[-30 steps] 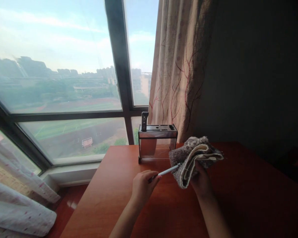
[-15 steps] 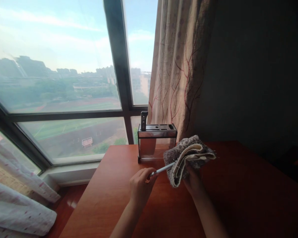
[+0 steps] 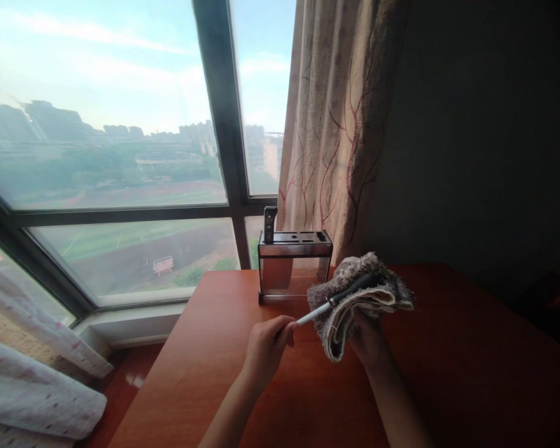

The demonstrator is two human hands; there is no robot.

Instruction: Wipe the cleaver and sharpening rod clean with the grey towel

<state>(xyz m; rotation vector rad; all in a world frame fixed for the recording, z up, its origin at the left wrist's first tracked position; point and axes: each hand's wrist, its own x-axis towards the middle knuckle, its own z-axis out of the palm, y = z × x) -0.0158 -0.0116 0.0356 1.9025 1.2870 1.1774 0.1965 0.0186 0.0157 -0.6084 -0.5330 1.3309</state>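
Observation:
Between the fingers of my left hand (image 3: 268,348) is the pale, slim rod end of a sharpening steel (image 3: 313,314). Its black handle lies against a folded grey fluffy cloth (image 3: 324,298) with a light backing. My right hand (image 3: 368,339) grips the cloth from below, its fingers mostly hidden by the folds. Just beyond the cloth stands a clear-sided knife block (image 3: 295,250) with a dark slotted top. A knife with a black handle (image 3: 269,225) sits upright in its left slot.
The reddish-brown wooden table (image 3: 205,367) extends under both hands. Behind it are a large window (image 3: 121,215) and a beige patterned curtain (image 3: 336,124). A white curtain (image 3: 32,392) hangs at the lower left, and the right side is dark.
The steel's black handle now shows on top of the cloth, where it was hidden before. My left hand has shifted slightly, and the cloth has turned and moved a little right.

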